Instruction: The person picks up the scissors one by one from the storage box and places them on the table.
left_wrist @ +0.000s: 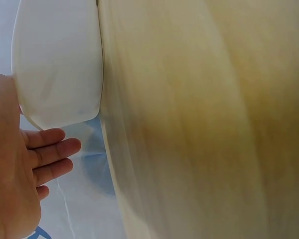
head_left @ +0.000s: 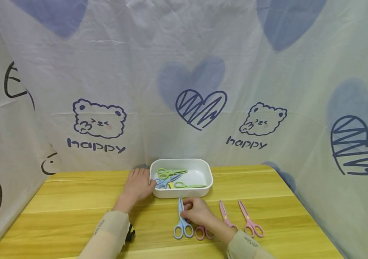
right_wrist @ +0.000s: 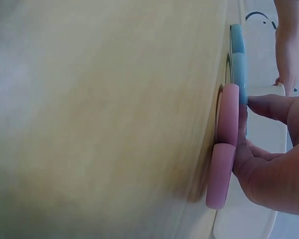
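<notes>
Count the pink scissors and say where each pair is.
3. The first pair is by the right hand, blades hidden; the second pair is partly behind the right forearm; the third pair lies farthest right. Others may be hidden.

Light-blue scissors (head_left: 182, 220) and yellow-dotted pink scissors (head_left: 243, 208) colour a yellow, wood-grained worktop (head_left: 74, 208); a white tray (head_left: 182, 193) holds green scissors (head_left: 173, 172) and a blue pair (head_left: 168, 180); blue hearts (head_left: 190, 77), outlined bears (head_left: 100, 115) and "happy" lettering (head_left: 96, 145) pattern the whitish backdrop (head_left: 145, 72).

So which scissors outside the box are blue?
The blue scissors your right hand touches, leftmost in the row outside the white box; the three pink scissors lie to their right.
</notes>
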`<act>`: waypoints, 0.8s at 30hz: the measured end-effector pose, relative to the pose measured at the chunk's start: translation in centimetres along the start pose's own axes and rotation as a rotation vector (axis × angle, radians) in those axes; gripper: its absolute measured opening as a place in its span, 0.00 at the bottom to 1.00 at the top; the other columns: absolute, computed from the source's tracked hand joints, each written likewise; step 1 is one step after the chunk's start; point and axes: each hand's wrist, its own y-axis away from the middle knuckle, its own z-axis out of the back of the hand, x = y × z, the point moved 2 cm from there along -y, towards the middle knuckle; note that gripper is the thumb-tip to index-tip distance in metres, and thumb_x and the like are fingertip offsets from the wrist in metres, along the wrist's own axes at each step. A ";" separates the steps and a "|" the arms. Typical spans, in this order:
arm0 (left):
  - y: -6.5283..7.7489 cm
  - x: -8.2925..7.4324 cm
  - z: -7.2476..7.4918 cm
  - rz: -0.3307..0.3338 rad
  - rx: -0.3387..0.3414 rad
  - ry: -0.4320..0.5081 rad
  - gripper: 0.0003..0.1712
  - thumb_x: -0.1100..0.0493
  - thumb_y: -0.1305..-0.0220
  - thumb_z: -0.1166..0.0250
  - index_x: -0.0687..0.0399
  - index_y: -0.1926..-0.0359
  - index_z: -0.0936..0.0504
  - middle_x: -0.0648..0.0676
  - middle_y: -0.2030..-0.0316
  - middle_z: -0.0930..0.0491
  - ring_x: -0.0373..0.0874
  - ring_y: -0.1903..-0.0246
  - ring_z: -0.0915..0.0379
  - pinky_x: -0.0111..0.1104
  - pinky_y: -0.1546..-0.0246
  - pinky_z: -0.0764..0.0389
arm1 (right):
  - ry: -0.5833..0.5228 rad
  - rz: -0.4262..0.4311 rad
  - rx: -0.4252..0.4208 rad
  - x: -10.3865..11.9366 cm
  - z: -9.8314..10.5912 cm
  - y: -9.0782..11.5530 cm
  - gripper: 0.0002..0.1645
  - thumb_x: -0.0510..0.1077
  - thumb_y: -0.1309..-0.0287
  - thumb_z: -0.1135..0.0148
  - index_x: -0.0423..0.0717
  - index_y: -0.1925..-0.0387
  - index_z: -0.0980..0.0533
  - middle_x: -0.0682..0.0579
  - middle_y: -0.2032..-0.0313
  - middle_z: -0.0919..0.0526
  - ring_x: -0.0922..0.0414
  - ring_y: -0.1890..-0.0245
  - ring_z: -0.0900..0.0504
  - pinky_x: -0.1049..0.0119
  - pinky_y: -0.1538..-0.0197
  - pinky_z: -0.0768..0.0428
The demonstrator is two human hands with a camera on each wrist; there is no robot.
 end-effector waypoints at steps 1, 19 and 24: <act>0.0 0.0 0.0 0.000 -0.001 0.003 0.25 0.51 0.30 0.44 0.72 0.47 0.24 0.64 0.54 0.23 0.61 0.48 0.30 0.55 0.34 0.35 | -0.002 0.004 0.000 0.0 0.0 0.0 0.26 0.29 0.51 0.30 0.26 0.48 0.22 0.47 0.67 0.19 0.61 0.77 0.21 0.67 0.71 0.16; 0.2 -0.2 0.0 0.029 0.019 0.057 0.29 0.51 0.29 0.47 0.74 0.42 0.26 0.68 0.46 0.23 0.64 0.43 0.31 0.57 0.30 0.39 | 0.035 0.034 0.009 -0.2 0.0 0.0 0.29 0.29 0.52 0.25 0.26 0.47 0.23 0.44 0.66 0.19 0.60 0.79 0.21 0.67 0.74 0.17; 0.2 -0.3 0.1 0.047 0.023 0.069 0.29 0.51 0.30 0.46 0.73 0.40 0.26 0.69 0.44 0.23 0.65 0.40 0.32 0.58 0.30 0.40 | 0.055 0.040 0.008 -0.2 0.0 0.0 0.29 0.30 0.52 0.25 0.26 0.46 0.23 0.45 0.66 0.19 0.61 0.79 0.20 0.67 0.74 0.17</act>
